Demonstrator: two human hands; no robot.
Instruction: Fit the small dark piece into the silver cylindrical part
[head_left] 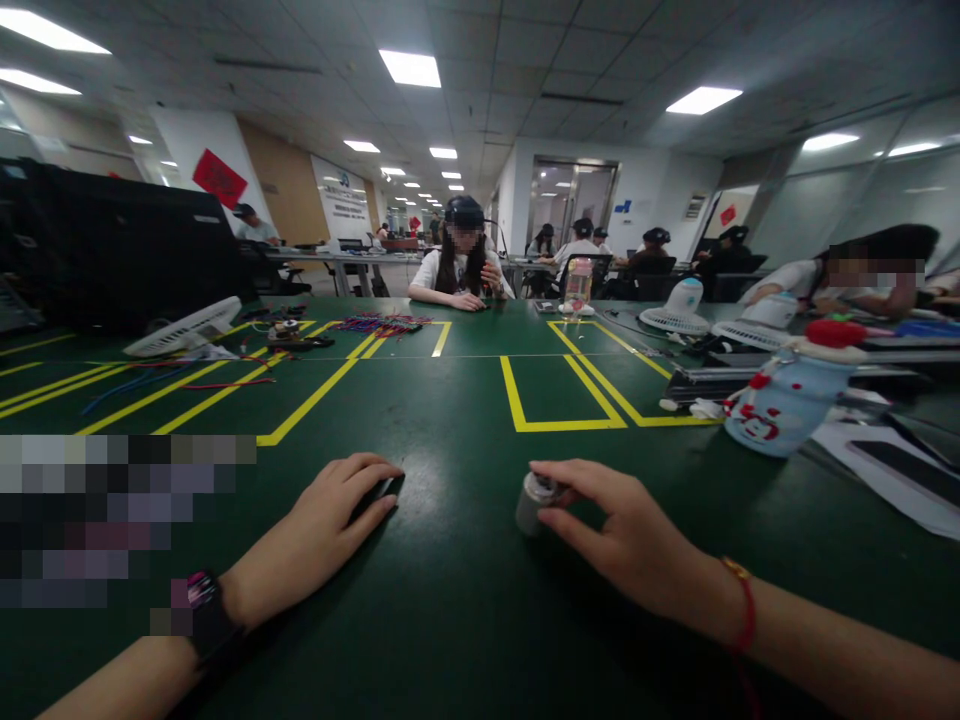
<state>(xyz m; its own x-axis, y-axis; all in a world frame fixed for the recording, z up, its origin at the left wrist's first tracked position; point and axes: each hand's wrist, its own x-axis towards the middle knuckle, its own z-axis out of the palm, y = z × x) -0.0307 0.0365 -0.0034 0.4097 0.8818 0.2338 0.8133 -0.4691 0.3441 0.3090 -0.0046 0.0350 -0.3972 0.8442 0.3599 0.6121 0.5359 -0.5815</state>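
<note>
My left hand [341, 505] rests on the green table [450, 420], fingers closed around a small, flat black object [390, 487] whose kind I cannot make out. To its right, my right hand [615, 520] grips a small silver cylinder [531, 505] between thumb and fingers. The cylinder stands nearly upright, at or close to the tabletop; part of its top is covered by my fingertips. A gap of bare green surface separates the two hands.
Yellow tape lines [570, 427] mark the table. A light-blue bottle [787, 400] with a red top stands right, near white fans [675, 308]. Bundled wires [382, 325] and another white fan [187, 328] lie left. A person [461, 265] sits opposite; another person leans in at right.
</note>
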